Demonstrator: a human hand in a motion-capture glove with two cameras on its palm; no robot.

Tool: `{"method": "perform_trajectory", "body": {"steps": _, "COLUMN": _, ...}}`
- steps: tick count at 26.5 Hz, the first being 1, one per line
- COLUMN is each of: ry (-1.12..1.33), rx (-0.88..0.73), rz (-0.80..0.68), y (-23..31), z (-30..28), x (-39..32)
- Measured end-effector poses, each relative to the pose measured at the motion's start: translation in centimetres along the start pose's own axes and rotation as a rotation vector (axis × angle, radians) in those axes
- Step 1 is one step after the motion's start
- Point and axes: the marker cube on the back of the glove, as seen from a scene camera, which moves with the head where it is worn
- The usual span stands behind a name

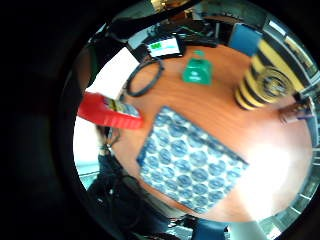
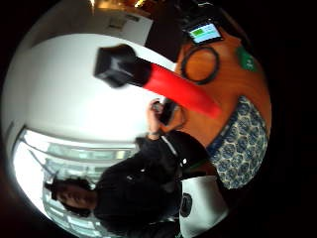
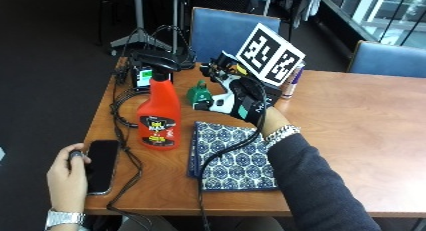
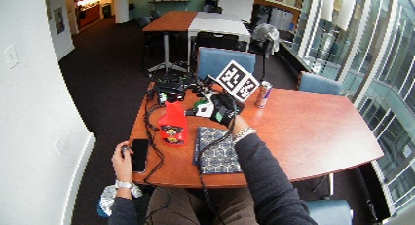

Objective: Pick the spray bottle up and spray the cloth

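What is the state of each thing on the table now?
Spray bottle: upright on the table, not held.
Cloth: folded, flat on the table beside the bottle.
Right hand: above the table behind the cloth, holding nothing.
Phone: flat at the table edge, bare hand touching it.
Can: upright.

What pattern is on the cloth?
The cloth has blue medallions on white, with a dark border; the outside view shows it best.
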Motion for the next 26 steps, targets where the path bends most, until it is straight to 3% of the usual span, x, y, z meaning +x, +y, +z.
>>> {"method": "perform_trajectory", "body": {"steps": 9, "ry": 0.317, "rx": -0.033, "rz": -0.083, "y": 8.3, "z": -1.0, "x": -1.0}}
{"method": "perform_trajectory", "body": {"steps": 18, "ry": 0.368, "rx": -0.040, "rz": -0.259, "y": 14.0, "z": -0.6, "x": -7.1}}
{"method": "perform_trajectory", "body": {"steps": 26, "ry": 0.405, "rx": -0.140, "rz": -0.305, "y": 17.1, "z": 1.8, "x": -9.0}}
